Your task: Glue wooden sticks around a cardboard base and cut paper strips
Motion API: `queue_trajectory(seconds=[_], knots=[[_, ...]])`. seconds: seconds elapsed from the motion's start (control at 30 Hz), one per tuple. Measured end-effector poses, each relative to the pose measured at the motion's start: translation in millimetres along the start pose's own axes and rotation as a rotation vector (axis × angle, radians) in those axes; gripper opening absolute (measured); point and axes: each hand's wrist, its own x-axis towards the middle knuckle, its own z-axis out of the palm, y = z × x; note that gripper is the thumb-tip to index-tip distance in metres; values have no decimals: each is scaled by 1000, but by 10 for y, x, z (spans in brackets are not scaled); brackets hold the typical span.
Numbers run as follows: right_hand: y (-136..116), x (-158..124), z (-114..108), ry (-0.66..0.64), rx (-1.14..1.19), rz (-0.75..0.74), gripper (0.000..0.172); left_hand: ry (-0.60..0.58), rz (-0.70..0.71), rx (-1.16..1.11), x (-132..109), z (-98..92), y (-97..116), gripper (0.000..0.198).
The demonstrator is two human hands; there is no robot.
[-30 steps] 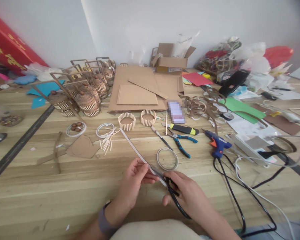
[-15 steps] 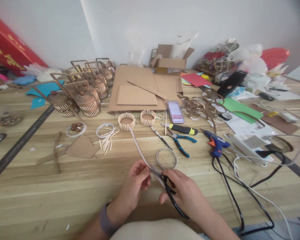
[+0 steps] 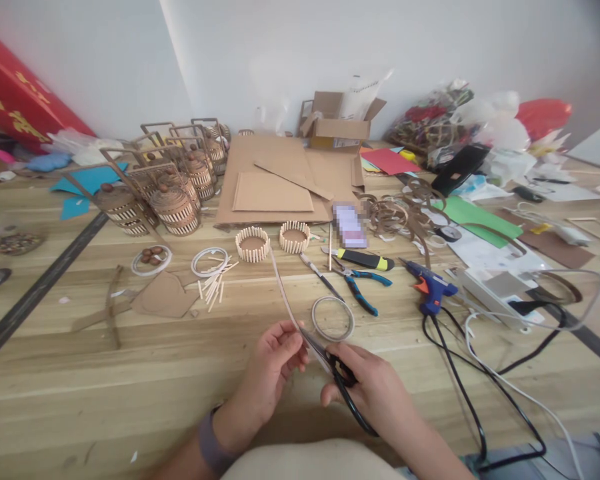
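Note:
My left hand pinches the near end of a long thin cardboard strip that rises away toward the two small stick-rimmed rings. My right hand grips black-handled scissors, fingers through the loops, with the blades at the strip just right of my left fingers. A roll of tape lies flat on the wooden table just beyond my right hand.
Blue pliers, a yellow-black knife and a blue glue gun with black cables lie to the right. Cardboard sheets, a box and woven lantern models stand behind. Loose sticks and cardboard scraps lie left.
The strip's far end has swung right, from near the left stick ring toward the gap between the two rings. Both hands stay at the same spot, scissors still at the strip.

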Motion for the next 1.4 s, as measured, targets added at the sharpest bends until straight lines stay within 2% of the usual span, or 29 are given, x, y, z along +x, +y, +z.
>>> queue_trajectory(seconds=[0.23, 0.53, 0.77, 1.07, 1.23, 1.4], knots=[[-14, -21, -16, -42, -1, 16, 23, 42, 78, -25, 16, -13, 14, 39], [-42, 22, 6, 9, -37, -30, 38, 0, 63, -39, 9, 5, -64, 39], [-58, 39, 11, 2, -41, -19, 37, 9, 52, -60, 24, -1, -75, 39], [-15, 30, 94, 65, -8, -35, 35, 2, 45, -68, 18, -3, -85, 40], [-32, 38, 115, 81, 159, -17, 47, -9, 44, -59, 6, 14, -89, 39], [-12, 60, 143, 238, 408, 97, 51, 25, 52, -17, 0, 9, -78, 38]])
